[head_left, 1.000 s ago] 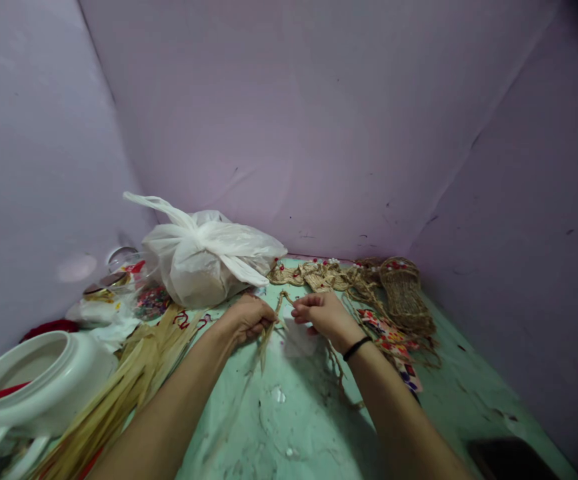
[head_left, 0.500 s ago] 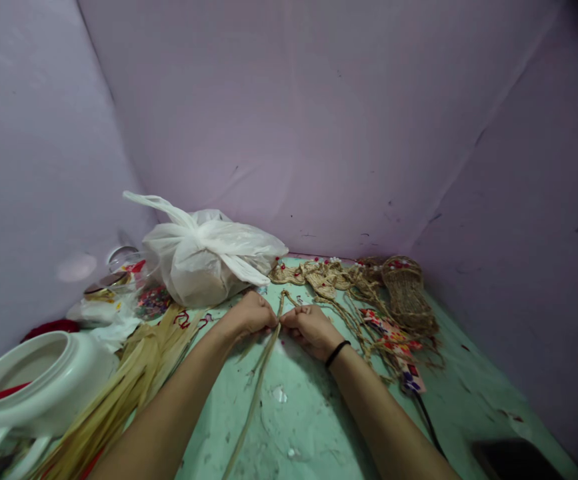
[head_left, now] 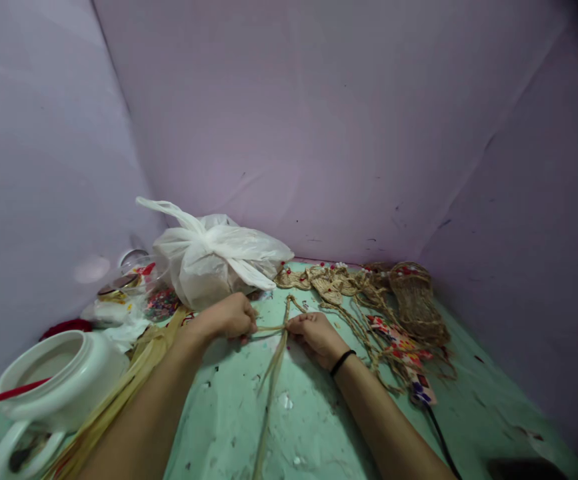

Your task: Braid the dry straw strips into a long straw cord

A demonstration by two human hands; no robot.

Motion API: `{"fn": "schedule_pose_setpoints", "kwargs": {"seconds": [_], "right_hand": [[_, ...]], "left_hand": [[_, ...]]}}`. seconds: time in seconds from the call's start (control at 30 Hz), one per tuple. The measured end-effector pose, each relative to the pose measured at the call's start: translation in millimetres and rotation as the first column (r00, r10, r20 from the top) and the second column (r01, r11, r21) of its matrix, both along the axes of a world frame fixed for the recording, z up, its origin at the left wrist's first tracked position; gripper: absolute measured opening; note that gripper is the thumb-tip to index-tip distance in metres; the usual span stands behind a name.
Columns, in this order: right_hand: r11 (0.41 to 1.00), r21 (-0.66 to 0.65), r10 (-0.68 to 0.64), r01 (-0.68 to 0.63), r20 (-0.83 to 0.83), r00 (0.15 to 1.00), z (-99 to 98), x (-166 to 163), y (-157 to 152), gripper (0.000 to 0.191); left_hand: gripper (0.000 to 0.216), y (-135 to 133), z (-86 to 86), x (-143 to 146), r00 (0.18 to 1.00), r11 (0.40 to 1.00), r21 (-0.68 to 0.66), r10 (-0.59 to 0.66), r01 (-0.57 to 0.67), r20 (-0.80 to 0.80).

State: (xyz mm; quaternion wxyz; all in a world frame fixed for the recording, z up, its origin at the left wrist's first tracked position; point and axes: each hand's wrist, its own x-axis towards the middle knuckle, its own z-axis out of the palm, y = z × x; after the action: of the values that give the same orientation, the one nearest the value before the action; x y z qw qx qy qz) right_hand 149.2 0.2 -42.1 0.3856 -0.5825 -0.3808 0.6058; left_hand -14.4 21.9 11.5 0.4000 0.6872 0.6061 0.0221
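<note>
My left hand is closed on a pale fibre strand, which runs taut sideways toward my right hand. With thumb and fingers pinched, my right hand grips a braided fibre cord where that strand meets it. Beyond my fingertips the cord makes a narrow loop on the table. Long loose fibre ends trail from the pinch toward the near edge. A black band circles my right wrist.
A knotted white plastic bag stands at the back. Left are a white pot, a bundle of flat fibre and small containers. Braided trim, a brown fibre skein and a patterned strip lie right on the green table.
My left hand has moved left, away from my right hand, drawing the strand out between them. My right hand keeps its pinch. The view has shifted slightly.
</note>
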Motion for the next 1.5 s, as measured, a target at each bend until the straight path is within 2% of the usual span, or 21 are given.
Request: {"fn": "schedule_pose_setpoints", "kwargs": {"seconds": [0.07,0.17,0.27,0.37,0.43,0.5,0.6,0.73,0.9,1.07,1.17,1.23,1.37,1.43,1.5], "right_hand": [[1.0,-0.008,0.023,-0.023,0.014,1.0,-2.1,0.9,0.7,0.013],[0.998,-0.019,0.056,-0.055,0.048,0.997,-2.6,2.6,0.0,0.016],[0.997,-0.016,0.074,-0.073,0.041,0.996,-1.9,4.2,-0.9,0.017],[0.996,-0.021,0.084,-0.083,0.03,0.996,-0.5,4.8,-1.4,0.018],[0.996,-0.03,0.087,-0.086,0.034,0.996,0.7,4.9,-1.5,0.016],[0.996,-0.037,0.086,-0.085,0.028,0.996,1.3,5.1,-1.4,0.013],[0.996,-0.034,0.08,-0.079,0.017,0.997,0.6,5.6,-0.8,0.011],[0.995,-0.042,0.091,-0.09,0.034,0.995,-1.6,6.7,0.3,0.011],[0.994,-0.055,0.092,-0.091,0.02,0.996,-1.5,6.7,0.3,0.011],[0.996,-0.054,0.069,-0.069,0.002,0.998,-1.2,6.3,-0.5,0.008],[0.996,-0.049,0.071,-0.071,0.001,0.997,-2.8,7.0,0.1,0.007],[0.995,-0.04,0.088,-0.088,0.005,0.996,-4.4,7.7,0.8,0.007],[0.992,-0.035,0.119,-0.119,0.012,0.993,-5.0,8.4,1.4,0.011],[0.993,-0.034,0.11,-0.11,0.024,0.994,-3.2,7.7,1.0,0.01],[0.995,-0.038,0.093,-0.092,0.036,0.995,-0.9,6.7,0.5,0.009]], "left_hand": [[0.009,-2.5,16.4,-19.9,0.984,0.994,0.105,0.031,-0.013,-0.177],[0.008,-8.9,40.2,-49.4,0.917,0.96,0.275,0.157,-0.054,-0.366],[0.01,-12.6,50.9,-70.1,0.842,0.962,0.245,0.231,-0.122,-0.489],[0.008,-10.8,46.3,-74.8,0.798,0.96,0.242,0.254,-0.14,-0.546],[0.006,-8.2,40.1,-68.4,0.814,0.959,0.262,0.24,-0.112,-0.529],[0.011,-6.4,35.9,-58.3,0.875,0.961,0.271,0.181,-0.06,-0.449],[0.015,-5.7,36.1,-49.3,0.919,0.961,0.276,0.118,-0.011,-0.376],[0.008,-5.7,41.9,-60.8,0.835,0.955,0.267,0.249,-0.128,-0.491],[0.012,-4.2,40.7,-72.1,0.8,0.96,0.243,0.255,-0.141,-0.543],[0.02,3.2,24.6,-63.7,0.783,0.949,0.292,0.27,-0.119,-0.561],[0.026,8.6,9.8,-61.8,0.759,0.936,0.313,0.319,-0.158,-0.568],[0.023,11.6,1.6,-62.5,0.757,0.93,0.315,0.344,-0.192,-0.555],[0.012,12.4,-0.4,-63.2,0.834,0.927,0.32,0.33,-0.198,-0.442],[0.006,7.7,7.5,-57.8,0.91,0.95,0.269,0.245,-0.157,-0.334],[0.008,-1.0,19.0,-44.8,0.985,0.984,0.151,0.117,-0.097,-0.13]]}}
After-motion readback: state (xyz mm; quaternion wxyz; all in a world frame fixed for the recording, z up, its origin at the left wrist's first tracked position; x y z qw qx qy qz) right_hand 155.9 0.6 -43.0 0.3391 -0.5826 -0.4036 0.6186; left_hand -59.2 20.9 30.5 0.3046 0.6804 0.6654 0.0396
